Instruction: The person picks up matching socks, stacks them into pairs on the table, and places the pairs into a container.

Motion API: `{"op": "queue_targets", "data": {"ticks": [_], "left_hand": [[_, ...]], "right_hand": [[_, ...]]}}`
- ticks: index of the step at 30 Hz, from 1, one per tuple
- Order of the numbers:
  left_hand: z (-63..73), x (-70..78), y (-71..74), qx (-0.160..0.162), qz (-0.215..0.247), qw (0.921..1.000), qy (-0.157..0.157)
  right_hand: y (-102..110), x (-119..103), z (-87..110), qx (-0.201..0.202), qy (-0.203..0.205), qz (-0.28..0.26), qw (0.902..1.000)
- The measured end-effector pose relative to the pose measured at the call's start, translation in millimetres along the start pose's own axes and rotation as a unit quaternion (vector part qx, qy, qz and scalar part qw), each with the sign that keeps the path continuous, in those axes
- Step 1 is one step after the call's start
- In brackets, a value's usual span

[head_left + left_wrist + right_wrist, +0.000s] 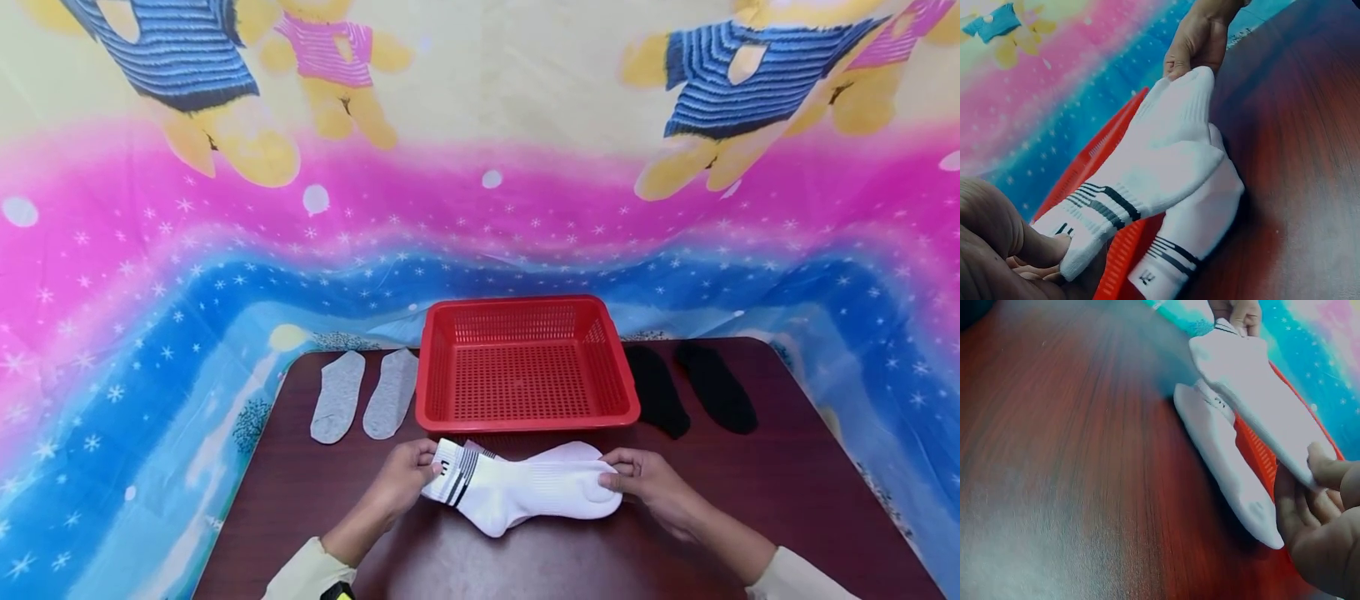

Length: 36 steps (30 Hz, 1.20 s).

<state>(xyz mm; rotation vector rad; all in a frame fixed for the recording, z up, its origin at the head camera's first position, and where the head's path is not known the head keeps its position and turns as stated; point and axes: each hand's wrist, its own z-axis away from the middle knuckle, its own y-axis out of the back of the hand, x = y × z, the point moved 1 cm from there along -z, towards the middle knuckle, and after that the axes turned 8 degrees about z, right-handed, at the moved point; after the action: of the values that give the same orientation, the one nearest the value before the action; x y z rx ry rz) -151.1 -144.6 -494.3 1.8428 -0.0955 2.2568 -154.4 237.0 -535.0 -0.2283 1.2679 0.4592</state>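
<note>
A white ankle-high sock with black stripes and lettering at its cuff is stretched sideways between two hands. My left hand pinches the cuff, thumb on top. At the other end, my right hand grips the toe between thumb and fingers. Beneath and behind the held sock, a second white sock with the same stripes lies on the table; the held one partly hides it in the head view. The left wrist view shows this second sock below the first one.
A red plastic basket stands just beyond the socks, with nothing inside. Two grey socks lie left of it, two black socks to its right. The dark wooden table backs onto a printed cloth.
</note>
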Motion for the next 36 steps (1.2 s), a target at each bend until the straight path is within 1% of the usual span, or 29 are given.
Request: {"op": "queue_targets", "data": {"ticks": [2, 6, 9, 12, 15, 18, 22, 24, 26, 28, 30, 32, 34, 36], "left_hand": [[-2.9, -3.9, -0.1, 0.004, -0.001, 1.0, -0.001], [-10.0, -12.8, -1.3, 0.017, -0.016, 0.9997, -0.007], [-18.4, -19.8, -2.5, 0.035, -0.047, 0.9982, -0.01], [-28.0, -26.8, -4.6, 0.053, -0.083, 0.995, -0.013], [-36.2, -32.5, -7.4, 0.064, -0.111, 0.9915, -0.018], [-41.5, -35.6, -9.2, 0.077, -0.142, 0.9862, -0.036], [-44.8, -38.6, -10.3, 0.09, -0.187, 0.9761, -0.064], [-45.8, -40.6, -10.6, 0.095, -0.203, 0.972, -0.072], [-46.5, -42.5, -11.2, 0.097, -0.211, 0.9699, -0.074], [-47.0, -43.7, -12.6, 0.097, -0.213, 0.9694, -0.073], [-46.9, -44.5, -14.7, 0.096, -0.218, 0.968, -0.078], [-46.4, -44.4, -16.5, 0.094, -0.219, 0.9679, -0.08], [-45.3, -43.9, -17.7, 0.095, -0.219, 0.9679, -0.078], [-44.6, -42.5, -17.7, 0.097, -0.218, 0.9684, -0.071]], "right_hand": [[0.9, 0.4, -1.7, 0.019, -0.011, -0.006, 0.9997], [2.6, 0.6, -6.7, 0.059, -0.035, 0.024, 0.9973], [4.1, 1.4, -11.6, 0.074, -0.045, 0.044, 0.9953], [4.9, 2.7, -14.2, 0.08, -0.047, 0.047, 0.9946], [4.7, 3.6, -15.3, 0.086, -0.049, 0.056, 0.9935], [3.4, 4.4, -18.0, 0.107, -0.053, 0.087, 0.989], [1.9, 4.8, -23.9, 0.137, -0.047, 0.138, 0.9798], [1.4, 5.9, -27.3, 0.148, -0.041, 0.158, 0.9755], [1.4, 7.6, -30.6, 0.157, -0.03, 0.188, 0.9691], [1.3, 9.9, -33.4, 0.167, -0.024, 0.228, 0.9589], [0.9, 12.4, -36.0, 0.178, -0.019, 0.268, 0.9468], [0.3, 14.6, -37.9, 0.185, -0.015, 0.297, 0.9367], [-0.2, 16.1, -39.6, 0.189, -0.009, 0.314, 0.9305], [-0.1, 15.6, -40.4, 0.189, -0.002, 0.318, 0.9291]]}}
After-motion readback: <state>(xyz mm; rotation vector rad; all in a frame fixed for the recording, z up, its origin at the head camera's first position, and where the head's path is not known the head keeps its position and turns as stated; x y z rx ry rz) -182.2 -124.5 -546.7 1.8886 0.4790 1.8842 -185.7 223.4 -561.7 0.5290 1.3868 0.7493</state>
